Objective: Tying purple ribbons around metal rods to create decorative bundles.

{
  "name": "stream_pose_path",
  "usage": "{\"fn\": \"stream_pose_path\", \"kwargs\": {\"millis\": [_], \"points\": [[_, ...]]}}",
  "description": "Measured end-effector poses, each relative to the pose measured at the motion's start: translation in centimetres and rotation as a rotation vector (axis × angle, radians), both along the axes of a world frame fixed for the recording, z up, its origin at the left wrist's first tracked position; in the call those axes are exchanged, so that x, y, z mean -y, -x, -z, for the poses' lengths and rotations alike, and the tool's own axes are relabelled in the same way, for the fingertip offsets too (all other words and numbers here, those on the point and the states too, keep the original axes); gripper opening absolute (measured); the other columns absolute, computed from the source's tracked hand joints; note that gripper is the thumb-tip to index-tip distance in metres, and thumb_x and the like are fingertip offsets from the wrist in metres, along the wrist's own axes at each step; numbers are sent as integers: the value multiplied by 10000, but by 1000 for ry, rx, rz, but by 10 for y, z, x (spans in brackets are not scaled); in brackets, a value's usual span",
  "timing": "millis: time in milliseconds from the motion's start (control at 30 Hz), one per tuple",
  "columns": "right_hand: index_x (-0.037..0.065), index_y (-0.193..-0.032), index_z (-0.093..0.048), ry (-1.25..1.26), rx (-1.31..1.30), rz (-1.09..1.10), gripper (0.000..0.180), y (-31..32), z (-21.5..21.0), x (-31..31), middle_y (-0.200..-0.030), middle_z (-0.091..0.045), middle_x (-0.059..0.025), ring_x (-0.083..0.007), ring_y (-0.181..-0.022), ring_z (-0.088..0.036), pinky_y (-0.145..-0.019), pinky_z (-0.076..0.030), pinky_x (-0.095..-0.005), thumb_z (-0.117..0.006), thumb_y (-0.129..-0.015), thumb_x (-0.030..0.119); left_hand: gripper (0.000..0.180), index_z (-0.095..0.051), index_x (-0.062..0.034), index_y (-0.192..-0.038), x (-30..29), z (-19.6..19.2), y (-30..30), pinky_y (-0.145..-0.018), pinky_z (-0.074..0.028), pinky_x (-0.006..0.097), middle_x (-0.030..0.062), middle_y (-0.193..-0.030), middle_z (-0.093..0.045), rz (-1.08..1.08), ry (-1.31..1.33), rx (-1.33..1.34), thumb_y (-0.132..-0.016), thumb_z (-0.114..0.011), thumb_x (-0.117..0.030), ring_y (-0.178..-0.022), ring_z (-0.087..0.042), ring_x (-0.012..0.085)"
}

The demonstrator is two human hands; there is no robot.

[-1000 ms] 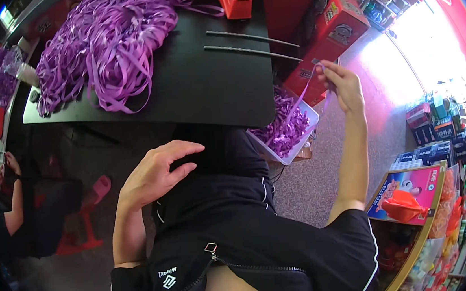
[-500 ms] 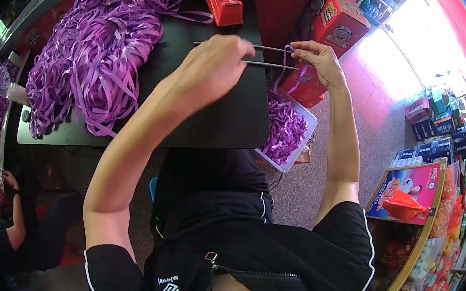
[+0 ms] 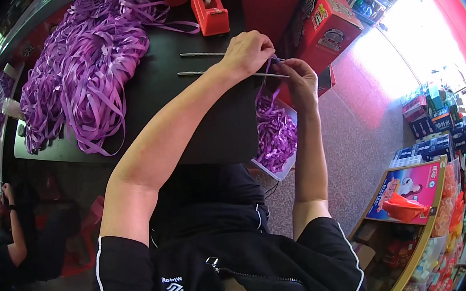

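Two thin metal rods (image 3: 202, 72), spiral-grooved toward their left ends, lie side by side across the black table and stick out past its right edge. A purple ribbon (image 3: 274, 59) runs around the rods near their right ends. My left hand (image 3: 247, 53) reaches over the rods with its fingers pinched on the ribbon. Close beside it, my right hand (image 3: 301, 81) is closed with thumb and finger on the ribbon by the rod tips. The ribbon's exact winding is partly hidden by my fingers. More ribbon hangs below toward a translucent bin (image 3: 286, 173) holding purple ribbon pieces (image 3: 274, 135).
A big heap of purple ribbon (image 3: 86, 75) covers the left of the black table (image 3: 197, 132). A red tape dispenser (image 3: 211, 14) stands at its back. Red cartons (image 3: 325, 19) sit at the right. Another person's arm (image 3: 16, 231) shows far left.
My left hand has moved right along the rods to the ribbon, beside my right hand. My right hand has come slightly lower and inward. The whole view has shifted a little.
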State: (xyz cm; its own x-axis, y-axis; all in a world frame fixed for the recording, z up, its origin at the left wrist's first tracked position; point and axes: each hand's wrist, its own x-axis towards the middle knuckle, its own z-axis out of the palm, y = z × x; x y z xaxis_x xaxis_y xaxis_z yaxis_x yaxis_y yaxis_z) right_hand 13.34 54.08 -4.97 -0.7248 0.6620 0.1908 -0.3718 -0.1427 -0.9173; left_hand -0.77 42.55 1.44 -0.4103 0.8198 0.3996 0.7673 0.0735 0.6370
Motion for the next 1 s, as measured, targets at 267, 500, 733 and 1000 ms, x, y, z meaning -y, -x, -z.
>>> {"fn": "stream_pose_path", "kwargs": {"millis": [267, 500, 733, 1000], "points": [[-13, -925, -640, 142, -96, 107, 120, 17, 12, 29, -862, -684, -73, -96, -746, -637, -647, -488, -183, -705, -832, 26, 245, -694, -17, -929, 6, 6, 4, -801, -502, 319, 107, -943, -678, 36, 5, 145, -827, -666, -238, -876, -665, 245], [-15, -942, -642, 127, -55, 90, 121, 18, 19, 32, -868, -677, -58, -78, -743, -627, -637, -478, -173, -682, -854, 59, 246, -718, -37, -928, 3, 8, 6, -840, -496, 342, 113, -1086, -658, 33, 79, -14, -826, -653, -251, -945, -649, 269], [-30, -1111, -628, -269, 136, 23, 266, 20, 27, 11, -959, -664, -41, -86, -860, -596, -771, -470, -221, -638, -882, 104, 273, -738, -84, -908, 1, 19, 13, -940, -429, 378, 104, -1138, -648, 15, 46, -173, -832, -607, -311, -1063, -597, 278], [-19, -1019, -664, -323, 283, -28, 205, 21, 27, 7, -884, -662, -24, -69, -799, -575, -706, -453, -220, -620, -864, 108, 233, -744, -108, -847, -4, 29, 13, -953, -408, 407, 94, -1162, -640, -18, -23, -180, -806, -622, -303, -1085, -572, 294]]}}
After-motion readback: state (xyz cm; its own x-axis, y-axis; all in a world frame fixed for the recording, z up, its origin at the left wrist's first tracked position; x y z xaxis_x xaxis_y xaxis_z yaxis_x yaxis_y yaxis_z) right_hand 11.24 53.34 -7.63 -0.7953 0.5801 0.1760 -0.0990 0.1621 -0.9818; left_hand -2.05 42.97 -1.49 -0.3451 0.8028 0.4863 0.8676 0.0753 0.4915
